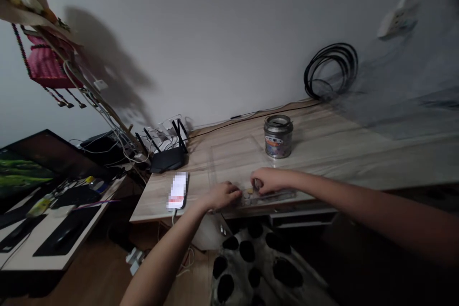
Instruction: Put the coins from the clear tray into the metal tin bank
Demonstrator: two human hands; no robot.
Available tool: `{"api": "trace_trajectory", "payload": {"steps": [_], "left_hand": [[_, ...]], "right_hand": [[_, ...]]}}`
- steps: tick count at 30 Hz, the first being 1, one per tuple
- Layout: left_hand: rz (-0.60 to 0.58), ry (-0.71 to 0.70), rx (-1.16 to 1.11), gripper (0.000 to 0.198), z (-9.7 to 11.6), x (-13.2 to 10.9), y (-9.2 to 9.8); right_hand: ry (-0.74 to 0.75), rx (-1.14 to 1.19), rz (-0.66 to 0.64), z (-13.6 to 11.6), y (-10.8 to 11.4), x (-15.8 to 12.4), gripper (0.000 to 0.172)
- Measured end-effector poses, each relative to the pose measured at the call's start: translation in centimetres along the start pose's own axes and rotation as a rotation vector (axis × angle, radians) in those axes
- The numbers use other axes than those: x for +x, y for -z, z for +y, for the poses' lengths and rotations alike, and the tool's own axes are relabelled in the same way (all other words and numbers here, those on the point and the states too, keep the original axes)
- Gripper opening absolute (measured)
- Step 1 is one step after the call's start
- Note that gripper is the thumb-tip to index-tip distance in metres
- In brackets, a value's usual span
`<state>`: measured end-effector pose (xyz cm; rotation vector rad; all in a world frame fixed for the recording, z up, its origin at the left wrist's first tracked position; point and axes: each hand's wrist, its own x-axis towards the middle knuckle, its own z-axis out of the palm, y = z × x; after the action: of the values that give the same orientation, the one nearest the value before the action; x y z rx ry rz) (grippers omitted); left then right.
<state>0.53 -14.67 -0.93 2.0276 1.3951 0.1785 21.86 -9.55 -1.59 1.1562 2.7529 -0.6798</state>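
Observation:
My right hand (268, 180) is closed, its fingertips pinched low over a clear plastic tray (234, 146) on the desk. What they hold is too small and dim to name. Several small, flat, coin-like pieces (248, 194), some yellowish and some silvery, lie in the near part of the tray between my hands. My left hand (225, 195) rests palm down at the tray's left side, fingers stretched toward those pieces. Behind my right hand a metal tin (278, 137) with a printed label and a lid stands upright.
A phone (178, 191) with a cable lies left of the tray. Behind it stands a black router (168, 158) with antennas. A coil of black cable (332, 71) leans on the wall at the back right. A monitor (39, 162) stands on a second desk at left.

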Motion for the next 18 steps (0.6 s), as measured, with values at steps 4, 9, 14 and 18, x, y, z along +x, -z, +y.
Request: {"api": "trace_trajectory", "payload": {"steps": [4,9,14,18], "left_hand": [[-0.142,0.102,-0.144,0.035,1.1,1.1,0.1],[-0.04,0.116,-0.076,0.036,1.1,2.0,-1.5],[0.033,0.054,-0.039,0.034,1.8,1.9,-2.9],[0.183,0.068,-0.371,0.024,2.4,2.0,-3.1]], "right_hand": [[-0.047,-0.061,-0.076,-1.1,0.4,0.6,0.035],[-0.137,-0.082,-0.112,-1.5,0.2,0.4,0.022],[-0.159,-0.041,-0.168,-0.9,0.6,0.8,0.027],[-0.154,0.005,-0.25,-0.7,1.0,0.9,0.018]]}}
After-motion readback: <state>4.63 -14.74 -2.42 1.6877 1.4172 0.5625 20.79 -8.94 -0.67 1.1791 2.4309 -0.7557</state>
